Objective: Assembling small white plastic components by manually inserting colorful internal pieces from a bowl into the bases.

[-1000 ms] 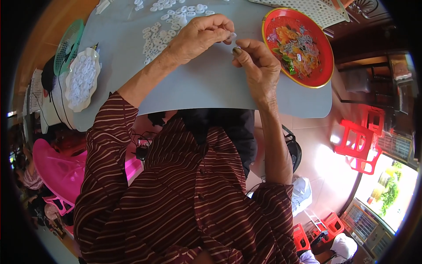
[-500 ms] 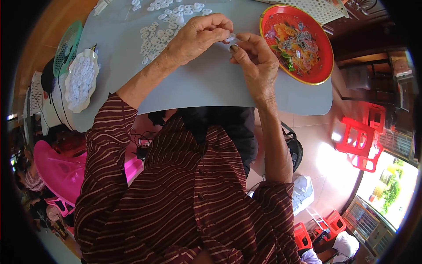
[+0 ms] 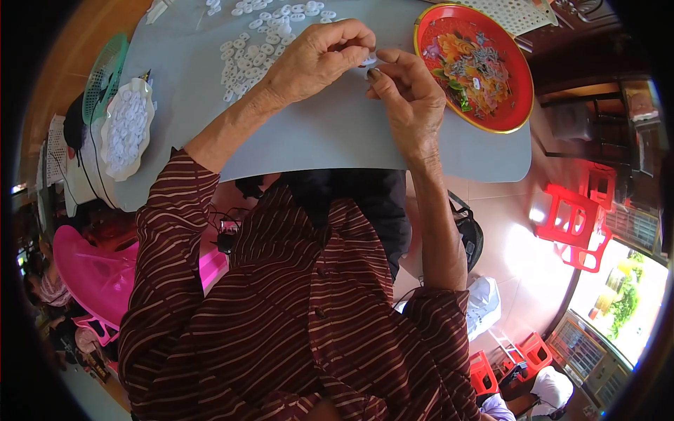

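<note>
Above the grey bench (image 3: 302,144), the left hand (image 3: 314,62) pinches a small white piece (image 3: 369,62) between thumb and forefinger. The piece sits between the two hands, its visible length running roughly left to right; which way its ends face is too small to tell. The right hand's (image 3: 414,102) thumb and forefinger curl in just beside it, but whether they grip anything I cannot tell. A red tray (image 3: 518,95) stands to the right.

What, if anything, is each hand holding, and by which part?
The left hand pinches a small white plastic piece near its edge; the fingers hide the exact spot. Whether the right hand grips anything cannot be told.
</note>
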A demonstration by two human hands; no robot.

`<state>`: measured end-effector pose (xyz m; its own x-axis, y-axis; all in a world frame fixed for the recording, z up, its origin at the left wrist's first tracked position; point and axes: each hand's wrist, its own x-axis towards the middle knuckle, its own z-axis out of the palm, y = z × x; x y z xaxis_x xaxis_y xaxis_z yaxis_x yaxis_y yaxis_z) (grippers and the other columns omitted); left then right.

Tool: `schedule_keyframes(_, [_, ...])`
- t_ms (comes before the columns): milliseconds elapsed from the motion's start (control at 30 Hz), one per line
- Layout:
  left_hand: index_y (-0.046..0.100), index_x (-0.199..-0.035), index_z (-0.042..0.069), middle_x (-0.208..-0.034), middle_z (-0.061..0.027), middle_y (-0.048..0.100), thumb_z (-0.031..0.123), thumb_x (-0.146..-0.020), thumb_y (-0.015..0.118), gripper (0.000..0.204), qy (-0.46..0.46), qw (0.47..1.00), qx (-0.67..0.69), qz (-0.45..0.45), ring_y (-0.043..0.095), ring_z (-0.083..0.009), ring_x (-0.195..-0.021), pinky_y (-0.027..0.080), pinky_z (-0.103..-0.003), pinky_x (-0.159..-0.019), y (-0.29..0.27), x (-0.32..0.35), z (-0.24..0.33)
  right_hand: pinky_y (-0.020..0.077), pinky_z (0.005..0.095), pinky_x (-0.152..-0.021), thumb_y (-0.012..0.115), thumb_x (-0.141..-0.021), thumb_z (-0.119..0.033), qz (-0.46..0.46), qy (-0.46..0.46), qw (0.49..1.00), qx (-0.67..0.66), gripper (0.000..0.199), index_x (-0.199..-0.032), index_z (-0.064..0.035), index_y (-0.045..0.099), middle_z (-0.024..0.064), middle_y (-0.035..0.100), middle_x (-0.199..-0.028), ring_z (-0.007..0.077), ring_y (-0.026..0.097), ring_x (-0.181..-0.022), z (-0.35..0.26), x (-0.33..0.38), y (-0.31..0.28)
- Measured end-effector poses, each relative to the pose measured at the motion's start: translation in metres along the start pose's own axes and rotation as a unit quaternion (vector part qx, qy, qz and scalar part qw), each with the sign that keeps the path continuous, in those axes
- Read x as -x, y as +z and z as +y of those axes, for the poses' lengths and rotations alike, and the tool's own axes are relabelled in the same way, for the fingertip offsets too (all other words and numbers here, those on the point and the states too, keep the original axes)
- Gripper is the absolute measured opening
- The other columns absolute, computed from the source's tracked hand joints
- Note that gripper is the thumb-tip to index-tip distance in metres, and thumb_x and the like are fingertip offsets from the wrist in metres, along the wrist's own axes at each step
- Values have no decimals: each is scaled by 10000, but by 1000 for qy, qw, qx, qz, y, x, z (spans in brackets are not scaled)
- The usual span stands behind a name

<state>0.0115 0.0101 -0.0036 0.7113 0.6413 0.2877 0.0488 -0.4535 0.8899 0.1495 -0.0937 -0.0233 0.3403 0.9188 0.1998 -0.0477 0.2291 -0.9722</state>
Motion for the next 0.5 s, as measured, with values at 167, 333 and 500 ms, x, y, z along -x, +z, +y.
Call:
schedule_keyframes(167, [590,-940,15,-720,-10,555,140,-888,566,137,8,998,-55,-21,486,-84,-649,411,-241,-577,1,-1,5,493,211,-632,612,-842,13,2,-8,1000,-6,235,-1075,2,582,58,644,-833,92,604,-687,-1,0,-1])
schedule_keyframes(333, [563,-962,24,-778,-7,570,220,-945,503,206,-17,1000,-10,10,521,-90,-708,438,-242,-656,4,4,4,502,218,-653,588,-852,19,15,-13,1000,-18,223,-1074,18,580,68,644,-858,102,612,-708,-1,0,-1])
schedule_keyframes(500, [551,-893,0,-648,-68,531,239,-937,486,252,2,999,-49,9,464,-147,-574,411,-304,-552,12,13,6,502,218,-651,584,-855,17,12,-13,1000,2,223,-1078,10,582,73,643,-868,105,615,-708,-2,1,-1])
